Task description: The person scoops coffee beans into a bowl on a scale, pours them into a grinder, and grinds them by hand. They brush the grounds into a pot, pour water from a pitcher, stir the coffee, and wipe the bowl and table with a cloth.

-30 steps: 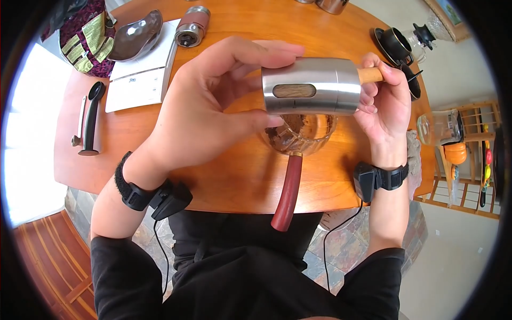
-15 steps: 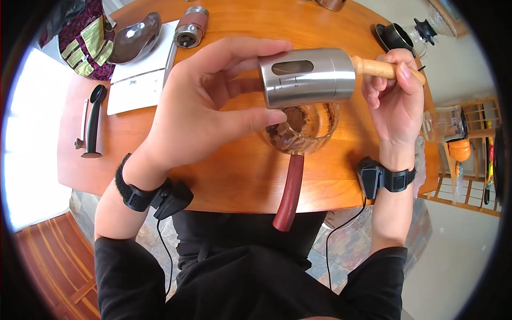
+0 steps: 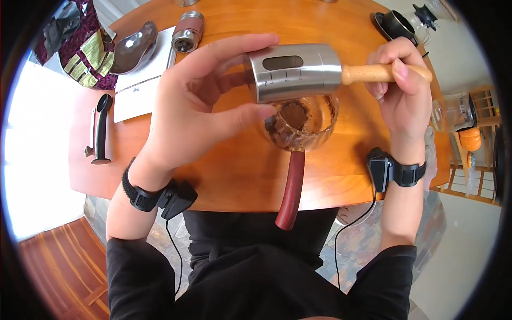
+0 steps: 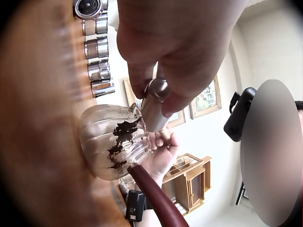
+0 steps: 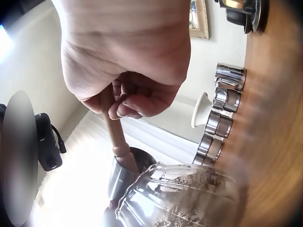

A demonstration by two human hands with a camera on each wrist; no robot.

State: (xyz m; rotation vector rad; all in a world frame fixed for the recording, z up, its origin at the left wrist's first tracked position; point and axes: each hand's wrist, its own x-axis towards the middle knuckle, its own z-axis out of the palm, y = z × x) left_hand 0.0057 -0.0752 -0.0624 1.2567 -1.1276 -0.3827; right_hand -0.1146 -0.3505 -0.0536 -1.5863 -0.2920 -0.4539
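Note:
My left hand (image 3: 184, 114) grips a brushed-metal cylinder (image 3: 314, 80) at its left end, thumb below and fingers above. The cylinder lies sideways in the air, with an oval window and scale marks on its wall. Pinched in my right hand (image 3: 402, 98) is a turned wooden handle (image 3: 368, 73). Its far end goes into the cylinder's open right end, where the tip is hidden. Below stands a ribbed glass pot (image 4: 97, 137) with a dark red handle (image 3: 292, 189). Dark brown powder (image 3: 293, 114) lies inside it, some clinging to the glass.
Left on the wooden table are a black scoop (image 3: 101, 128), white paper (image 3: 133, 101), a glossy dark dish (image 3: 134, 53) and a patterned bag (image 3: 88, 48). A brown-banded metal grinder (image 3: 188, 32) stands behind. Far right is a black cup (image 3: 399, 24). Metal canisters (image 4: 97, 47) stand in a row.
My right hand has drawn the wooden handle rightward, so more of it shows outside the cylinder. My left hand has shifted the cylinder slightly left and turned it, bringing its scale marks into view.

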